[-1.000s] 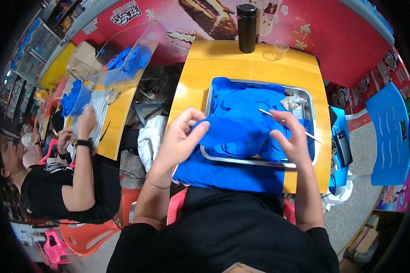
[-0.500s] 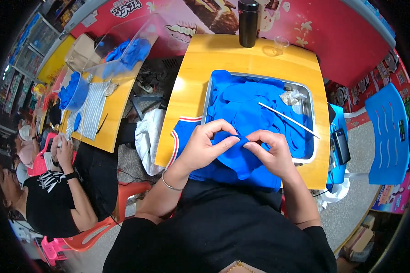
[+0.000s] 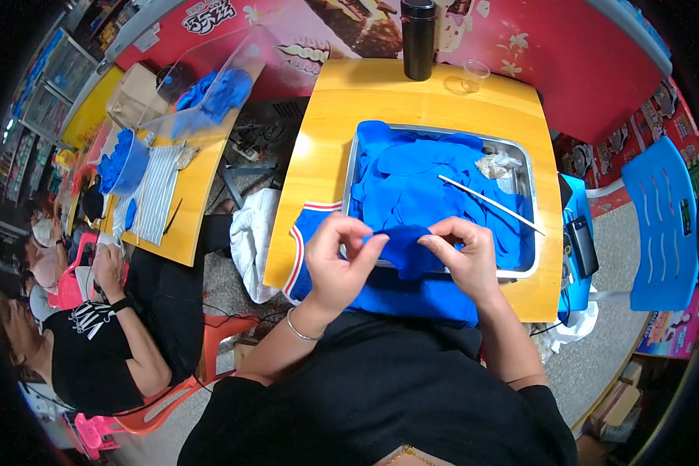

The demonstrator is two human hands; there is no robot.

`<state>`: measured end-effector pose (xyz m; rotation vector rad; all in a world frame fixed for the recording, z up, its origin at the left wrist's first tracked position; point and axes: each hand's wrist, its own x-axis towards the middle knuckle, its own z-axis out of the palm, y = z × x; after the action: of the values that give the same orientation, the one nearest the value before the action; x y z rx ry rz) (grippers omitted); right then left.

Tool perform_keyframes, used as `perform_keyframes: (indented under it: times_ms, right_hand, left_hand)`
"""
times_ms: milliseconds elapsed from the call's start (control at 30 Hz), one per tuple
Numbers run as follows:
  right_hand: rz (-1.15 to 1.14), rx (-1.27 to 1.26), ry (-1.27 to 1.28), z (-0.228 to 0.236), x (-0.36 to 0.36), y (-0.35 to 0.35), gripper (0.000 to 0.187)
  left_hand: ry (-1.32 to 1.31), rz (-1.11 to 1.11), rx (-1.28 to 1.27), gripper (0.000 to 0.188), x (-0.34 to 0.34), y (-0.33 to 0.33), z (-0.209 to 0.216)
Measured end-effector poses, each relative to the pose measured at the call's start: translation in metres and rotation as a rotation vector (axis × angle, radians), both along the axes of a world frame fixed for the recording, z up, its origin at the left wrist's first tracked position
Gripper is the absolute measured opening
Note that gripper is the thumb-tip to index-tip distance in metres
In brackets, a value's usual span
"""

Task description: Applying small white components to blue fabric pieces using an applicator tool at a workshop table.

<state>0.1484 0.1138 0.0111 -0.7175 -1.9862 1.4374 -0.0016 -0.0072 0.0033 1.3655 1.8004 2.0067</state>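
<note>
The limp blue fabric piece (image 3: 404,250) is stretched between your pinched grips—left hand (image 3: 340,260) at one end, right hand (image 3: 467,252) at the other—by the near edge of the rectangular silver metal tray (image 3: 533,210). Blue cloth pieces (image 3: 423,167) fill that, a thin white stick (image 3: 497,208) across them, on your yellow wooden bench (image 3: 318,163). Beyond, stylised lettering (image 3: 208,15) marks the glossy pink-red wall panel (image 3: 536,78).
</note>
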Motion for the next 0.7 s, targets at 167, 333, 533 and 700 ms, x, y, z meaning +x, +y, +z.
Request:
perform_keyframes:
  times_ms: [167, 333, 533, 700]
  right_hand:
    - [-0.048, -0.076, 0.148, -0.008, -0.008, -0.004, 0.009]
    - [-0.025, -0.091, 0.143, -0.012, -0.009, -0.008, 0.012]
    - [-0.066, -0.055, 0.186, -0.002, -0.012, -0.015, 0.014]
    - [-0.056, 0.115, 0.154, -0.004, -0.015, -0.015, 0.019]
  left_hand:
    - [0.09, -0.173, -0.155, 0.013, 0.017, 0.001, 0.007]
    - [-0.151, -0.23, -0.163, 0.019, 0.021, 0.007, -0.005]
    - [-0.481, -0.345, -0.128, 0.018, 0.023, 0.008, -0.009]
    - [-0.515, -0.37, -0.09, 0.019, 0.025, 0.012, -0.01]
